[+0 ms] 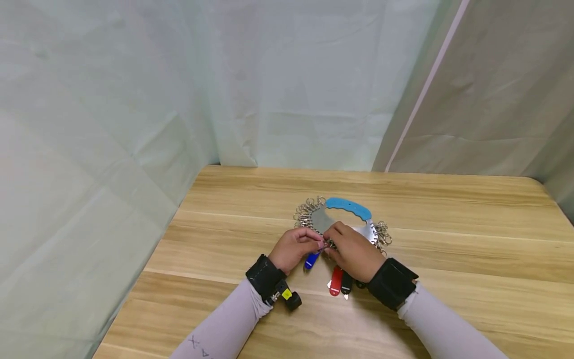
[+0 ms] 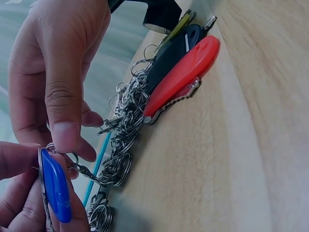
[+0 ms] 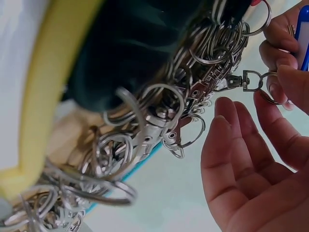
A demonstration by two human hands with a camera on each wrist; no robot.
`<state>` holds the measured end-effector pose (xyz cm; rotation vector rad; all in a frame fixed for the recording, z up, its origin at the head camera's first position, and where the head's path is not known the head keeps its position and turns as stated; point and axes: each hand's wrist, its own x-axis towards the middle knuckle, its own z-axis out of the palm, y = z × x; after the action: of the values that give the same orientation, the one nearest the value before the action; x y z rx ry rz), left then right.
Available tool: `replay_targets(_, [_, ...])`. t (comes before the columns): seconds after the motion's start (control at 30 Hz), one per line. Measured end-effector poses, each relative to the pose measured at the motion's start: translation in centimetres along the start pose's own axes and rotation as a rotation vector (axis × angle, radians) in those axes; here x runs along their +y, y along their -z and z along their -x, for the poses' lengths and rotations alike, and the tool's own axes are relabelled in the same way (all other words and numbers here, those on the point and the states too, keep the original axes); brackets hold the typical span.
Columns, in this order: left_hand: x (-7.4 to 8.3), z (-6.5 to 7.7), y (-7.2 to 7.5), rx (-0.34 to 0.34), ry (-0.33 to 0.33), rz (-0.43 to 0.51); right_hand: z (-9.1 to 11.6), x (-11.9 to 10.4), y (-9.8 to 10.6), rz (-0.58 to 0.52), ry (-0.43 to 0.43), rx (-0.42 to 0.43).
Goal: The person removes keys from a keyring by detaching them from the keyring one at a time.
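A flat metal ring holder (image 1: 320, 219) with a blue handle (image 1: 349, 205) lies on the table, its curved edge lined with split rings on swivel clips. At its near edge both hands meet. My left hand (image 1: 293, 248) holds a blue key tag (image 2: 57, 186), a key hanging beside it. Between thumb and forefinger, my right hand (image 1: 356, 252) pinches a split ring (image 3: 270, 88) joined to a swivel clip (image 3: 235, 81). The tag's top sits right at that ring. Fingertips partly cover where they meet.
Near the right wrist, a red key tag (image 1: 335, 281) and a black key tag (image 1: 347, 283) with keys hang over the table's near side. A yellow tag (image 2: 181, 24) shows beyond the black one. Bunched rings (image 1: 382, 233) stick out at the holder's right end.
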<state>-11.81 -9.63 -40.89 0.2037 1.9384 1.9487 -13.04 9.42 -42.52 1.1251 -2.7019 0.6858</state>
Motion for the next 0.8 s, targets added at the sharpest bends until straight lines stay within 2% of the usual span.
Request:
replay_targets(0.33, [-0.16,-0.14,-0.03,-0.009,0.0,0.011,0.03,0.18,-0.2,0.023,0.034,-0.005])
replay_targets(0.8, [-0.14,-0.18,-0.02,0.017,0.001,-0.007,0.04,0.27,-0.09,-0.002,0.0,-0.007])
